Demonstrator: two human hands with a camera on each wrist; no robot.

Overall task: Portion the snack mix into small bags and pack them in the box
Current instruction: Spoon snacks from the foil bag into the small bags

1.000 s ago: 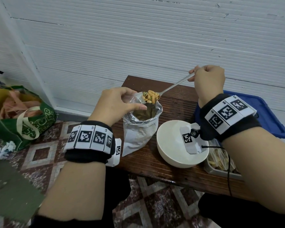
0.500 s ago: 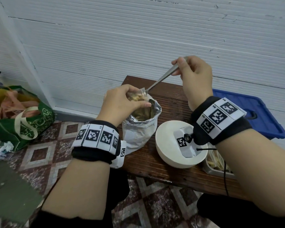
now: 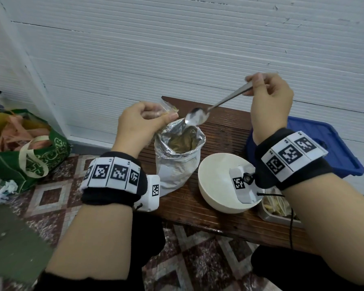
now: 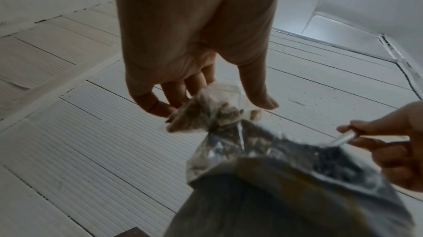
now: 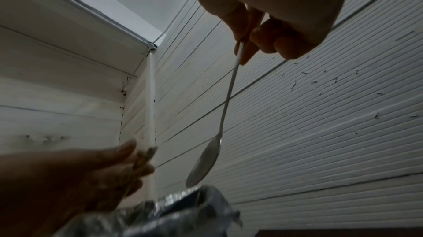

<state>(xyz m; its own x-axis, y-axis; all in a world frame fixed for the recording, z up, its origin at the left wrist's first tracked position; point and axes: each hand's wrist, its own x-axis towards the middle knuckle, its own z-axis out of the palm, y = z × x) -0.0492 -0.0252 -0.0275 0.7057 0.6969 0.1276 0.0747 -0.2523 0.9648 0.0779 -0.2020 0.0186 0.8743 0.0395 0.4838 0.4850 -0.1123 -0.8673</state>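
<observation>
Your left hand [image 3: 139, 122] pinches a small clear bag [image 4: 213, 110] between thumb and curled fingers [image 4: 174, 94], holding it just above the 10 o'clock rim of the open foil pouch [image 3: 178, 162], which stands on the wooden worktop [image 3: 227, 131]. Some snack mix [image 4: 219, 116] already sits in the little bag. Your right hand [image 3: 269, 101] grips the handle end of a metal spoon [image 3: 198, 118] in curled fingers; its bowl looks empty and hangs over the pouch mouth. The small bag is likely thin, limp and slippery, and light even with its portion, so hold it by the top edge and keep the mouth spread open, or it may fold shut. The pouch looks soft and crinkly and could tip if the spoon pushes its wall. A white bowl [image 3: 214, 173] stands at 3 o'clock of the pouch, and a blue box [image 3: 334, 148] lies beyond it, further right.
</observation>
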